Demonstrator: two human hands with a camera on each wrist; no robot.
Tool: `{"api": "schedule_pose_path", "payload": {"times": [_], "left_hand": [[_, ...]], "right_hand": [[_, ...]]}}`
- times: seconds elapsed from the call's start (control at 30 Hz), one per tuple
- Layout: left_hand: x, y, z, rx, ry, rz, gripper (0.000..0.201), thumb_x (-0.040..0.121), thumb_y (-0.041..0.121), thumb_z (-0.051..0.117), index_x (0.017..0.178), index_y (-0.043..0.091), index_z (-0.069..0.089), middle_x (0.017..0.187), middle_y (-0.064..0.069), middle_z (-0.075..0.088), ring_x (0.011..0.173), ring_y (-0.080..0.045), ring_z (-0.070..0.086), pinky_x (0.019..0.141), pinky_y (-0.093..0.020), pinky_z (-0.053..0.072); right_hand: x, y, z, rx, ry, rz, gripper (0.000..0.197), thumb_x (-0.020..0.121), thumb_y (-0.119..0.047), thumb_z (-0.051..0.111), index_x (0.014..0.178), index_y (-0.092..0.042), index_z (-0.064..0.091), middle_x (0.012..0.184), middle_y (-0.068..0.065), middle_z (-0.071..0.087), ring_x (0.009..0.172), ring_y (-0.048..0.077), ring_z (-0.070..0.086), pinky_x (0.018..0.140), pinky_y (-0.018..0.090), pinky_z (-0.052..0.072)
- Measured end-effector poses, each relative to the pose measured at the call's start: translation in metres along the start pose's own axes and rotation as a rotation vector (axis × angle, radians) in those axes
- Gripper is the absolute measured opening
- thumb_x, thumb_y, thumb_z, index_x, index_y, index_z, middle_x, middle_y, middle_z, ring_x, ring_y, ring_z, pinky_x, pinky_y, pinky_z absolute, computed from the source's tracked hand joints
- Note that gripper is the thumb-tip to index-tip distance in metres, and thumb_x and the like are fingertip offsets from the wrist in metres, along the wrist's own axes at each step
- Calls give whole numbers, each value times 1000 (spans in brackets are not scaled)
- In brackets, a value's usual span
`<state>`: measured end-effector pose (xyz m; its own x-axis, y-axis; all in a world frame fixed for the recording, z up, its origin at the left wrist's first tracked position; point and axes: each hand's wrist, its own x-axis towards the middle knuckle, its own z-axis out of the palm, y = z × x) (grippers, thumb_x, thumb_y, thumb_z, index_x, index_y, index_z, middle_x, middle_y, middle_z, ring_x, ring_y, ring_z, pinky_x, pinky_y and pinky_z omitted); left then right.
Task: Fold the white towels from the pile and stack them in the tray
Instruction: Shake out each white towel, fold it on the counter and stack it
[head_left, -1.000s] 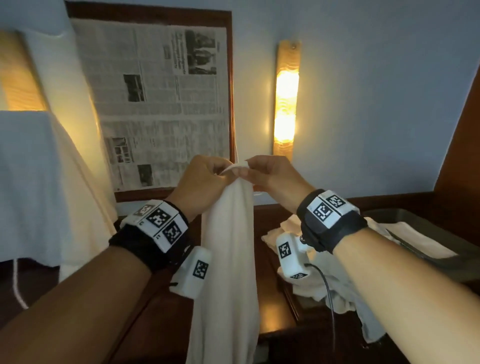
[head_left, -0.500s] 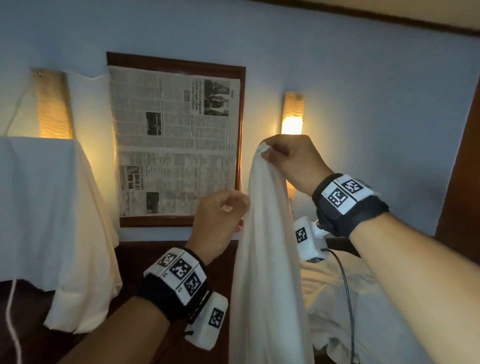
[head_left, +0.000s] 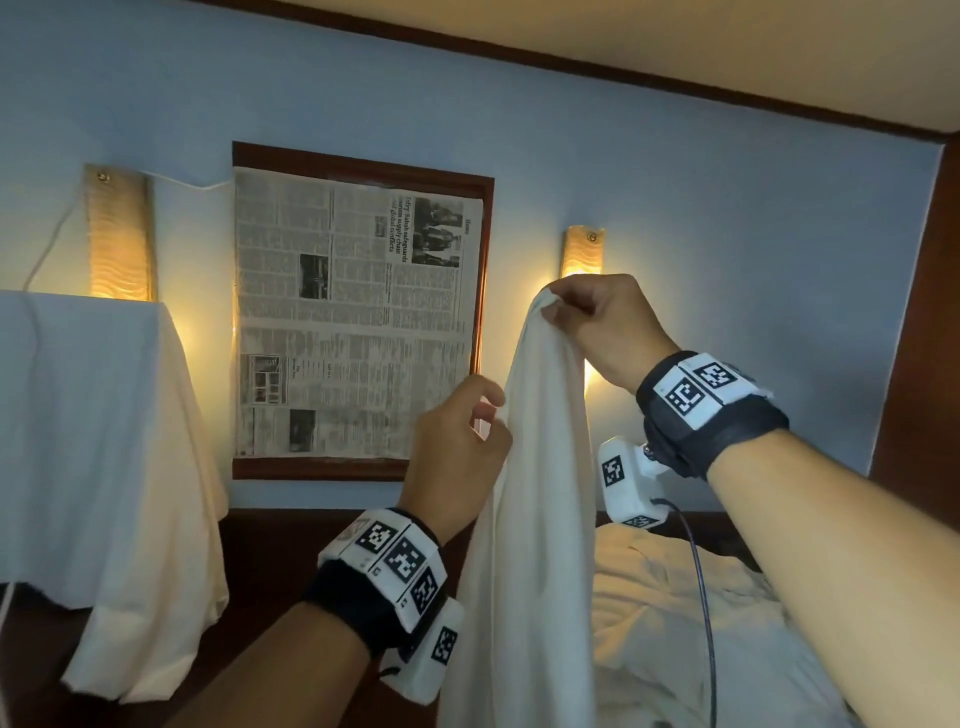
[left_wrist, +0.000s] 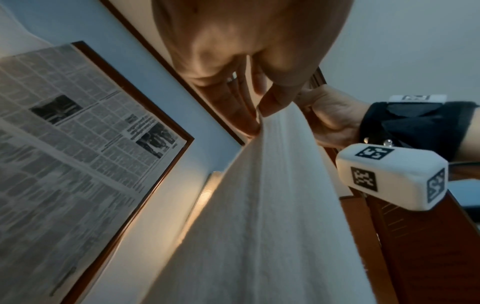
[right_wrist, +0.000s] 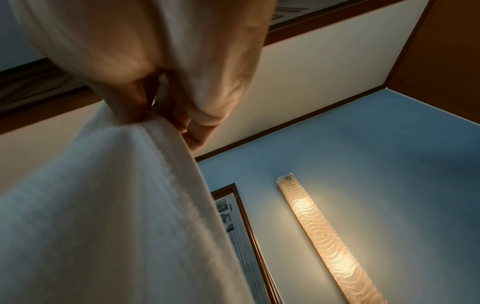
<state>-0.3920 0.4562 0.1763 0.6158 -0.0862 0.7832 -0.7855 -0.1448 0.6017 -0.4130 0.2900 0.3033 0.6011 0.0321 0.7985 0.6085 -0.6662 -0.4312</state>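
The right hand (head_left: 605, 332) is raised high in front of the blue wall (head_left: 727, 218), its thumb and fingers pinching the top corner of a white towel (head_left: 530, 519); the towel hangs straight down from that pinch in a long narrow drape and runs out of the bottom of the head view. The left hand (head_left: 457, 457) sits lower and just to the left of the cloth; the left wrist view shows its thumb and fingertips (left_wrist: 272, 107) pinching the towel's edge, so both hands are grasping the same towel, the right above the left.

Below and to the right of the hanging towel lies the pile (head_left: 685, 623) of crumpled white towels; the surface under it is hidden. The tray cannot be made out in any view.

On the wall behind hangs a framed newspaper page (head_left: 358, 312); a lit wall lamp (head_left: 582, 254) glows just beside the right hand, and a second lamp (head_left: 119, 234) stands to the left of the frame. At the far left a white cloth (head_left: 104, 441) is draped over some tall object.
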Motion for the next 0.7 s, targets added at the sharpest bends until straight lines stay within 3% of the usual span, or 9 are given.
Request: {"api": "schedule_pose_path", "payload": {"times": [0.1,0.17,0.27,0.33,0.47,0.6,0.7], "left_hand": [[-2,1,-1,57,-25,26,15,94,8,61,93,21,69,84,12,63,57,0,55,53,-12,42],[-3,3,-4,106,17,49,4,92,20,67,89,20,69,78,12,63,63,-2,58,57,-11,42],[-3,-2,-9,274,72,122,15,92,32,68,90,18,67,74,12,60,63,-3,55,57,-16,42],[-1,-7,-14,386,58,124,14,93,28,66,89,14,66,72,12,58,63,-4,55,56,-21,44],[-1,-21,-26,409,29,69,16,90,14,63,76,7,66,62,-3,63,56,-20,60,57,-42,55],[-11,-25,-38,381,120,104,7,93,10,65,98,13,68,74,2,66,64,-14,64,58,-29,55],[-20,-35,-37,399,4,10,19,97,13,59,113,22,55,76,8,62,63,-9,62,54,-26,54]], "right_hand": [[1,-1,7,-15,-17,8,18,95,-9,60,92,-22,72,87,-14,69,80,-2,62,79,18,50],[1,-2,13,-25,-24,0,17,95,-10,59,94,-22,72,86,-15,69,78,-5,61,79,16,50],[3,-3,19,-9,-18,-1,16,95,-10,60,94,-21,71,89,-11,69,82,2,63,83,23,53],[2,-5,24,-3,-16,2,16,95,-10,60,96,-21,71,90,-11,68,85,4,63,85,24,52],[-1,-1,30,-39,-8,-1,16,96,-10,58,102,-19,71,88,-18,63,85,-3,59,80,14,47],[0,3,31,-30,48,18,17,96,-12,58,104,-19,72,90,-15,65,87,-4,59,80,13,46],[2,2,34,-19,96,25,17,96,-13,59,106,-19,72,88,-21,62,83,-7,58,74,6,42]]}}
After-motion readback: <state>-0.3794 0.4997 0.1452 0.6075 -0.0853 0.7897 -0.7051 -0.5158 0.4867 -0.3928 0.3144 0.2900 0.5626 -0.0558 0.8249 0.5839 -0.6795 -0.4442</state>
